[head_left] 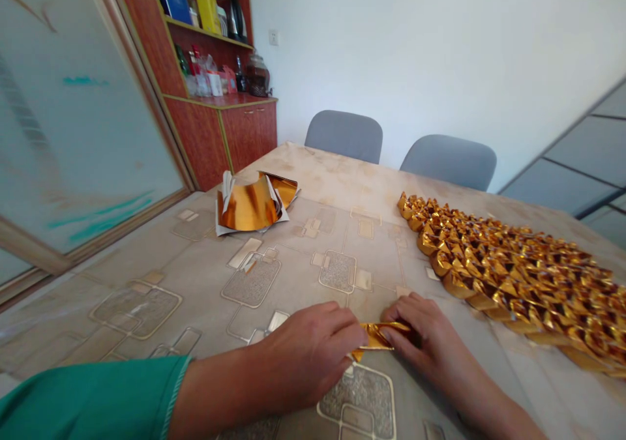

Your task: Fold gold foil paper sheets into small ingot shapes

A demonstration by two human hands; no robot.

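Between my two hands lies a folded piece of gold foil paper (376, 337), low over the patterned tablecloth. My left hand (313, 349) is closed on its left end, the fingertips curled over it and hiding that part. At the right end, my right hand (423, 332) pinches the foil with the thumb on the near side and the fingers behind. To the right stand many folded gold foil pieces (513, 270), packed in tight rows. A curled stack of gold foil sheets (249, 205) with white backing rests at the far left of the table.
The table (303, 277) has a patterned cover. Two grey chairs (345, 133) stand behind its far edge. At the back left is a red-brown cabinet (220, 127) with a kettle (236, 16), bottles and a glass jar (257, 75). A frosted sliding door (83, 114) borders the left.
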